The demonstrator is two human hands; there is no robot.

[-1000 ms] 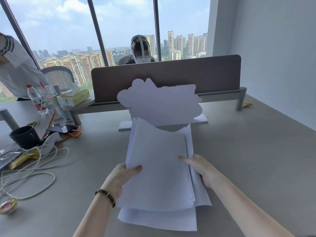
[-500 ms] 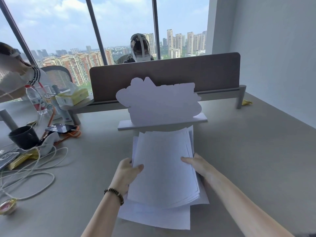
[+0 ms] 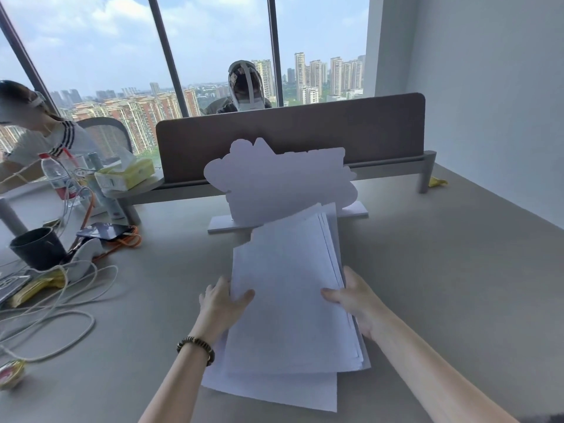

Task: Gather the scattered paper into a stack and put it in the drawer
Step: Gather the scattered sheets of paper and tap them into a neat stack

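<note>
A loose stack of white paper [image 3: 290, 294] is held over the grey desk [image 3: 442, 285], its far end raised and its sheets fanned unevenly. My left hand [image 3: 221, 303] grips the stack's left edge, thumb on top. My right hand [image 3: 354, 297] grips the right edge, thumb on top and fingers underneath. A lower sheet [image 3: 274, 389] sticks out at the near end. No drawer is in view.
A white cut-out sign on a base [image 3: 280, 184] stands just behind the paper. A brown divider [image 3: 305, 132] runs behind it. At the left are a dark mug [image 3: 38, 248], cables [image 3: 55, 315], a phone [image 3: 102, 232], a tissue box [image 3: 125, 175] and a bottle [image 3: 58, 178]. Two people sit beyond.
The stack has shifted slightly right and tilted, its far end swinging rightward. Both hands keep their hold on its sides. The person at the left has leaned further into view.
</note>
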